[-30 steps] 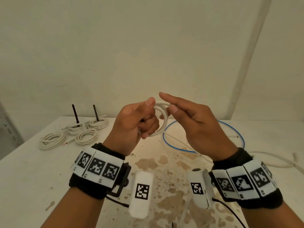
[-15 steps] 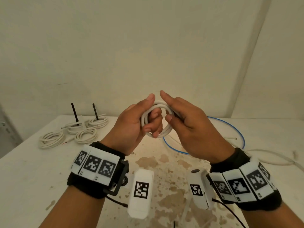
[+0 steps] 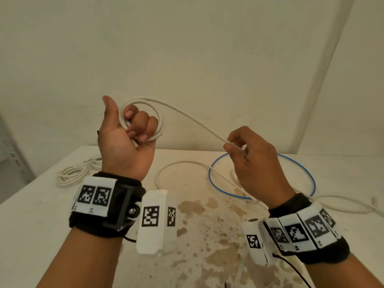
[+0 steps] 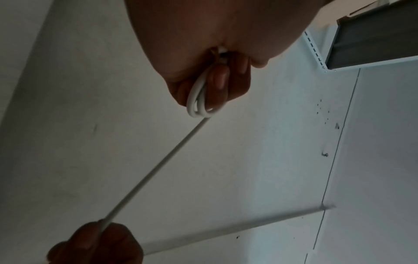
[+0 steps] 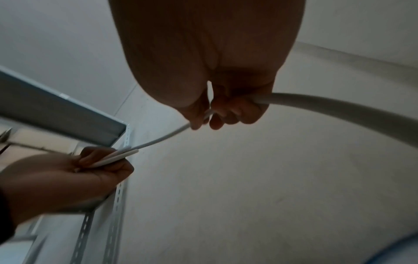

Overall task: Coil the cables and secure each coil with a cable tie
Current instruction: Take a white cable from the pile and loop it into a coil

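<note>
My left hand (image 3: 133,129) is raised with its palm toward me, fingers curled through a small coil of white cable (image 3: 160,121); in the left wrist view the coil (image 4: 199,100) sits in its fingers. From the coil a straight run of the same cable (image 3: 197,121) slopes down to my right hand (image 3: 236,145), which pinches it between thumb and fingers. The right wrist view shows the cable (image 5: 316,105) passing through that hand (image 5: 203,123). The rest of the cable lies in a loose loop on the table (image 3: 166,173).
A blue wire loop (image 3: 307,175) lies on the stained white table (image 3: 41,215) behind my right hand. Finished white coils (image 3: 71,175) sit at the back left. More white cable (image 3: 342,204) trails off to the right. A wall stands close behind.
My hands have separated. The left rose and turned palm toward me with the coil, and the right slid down and right along the cable, drawing a length out.
</note>
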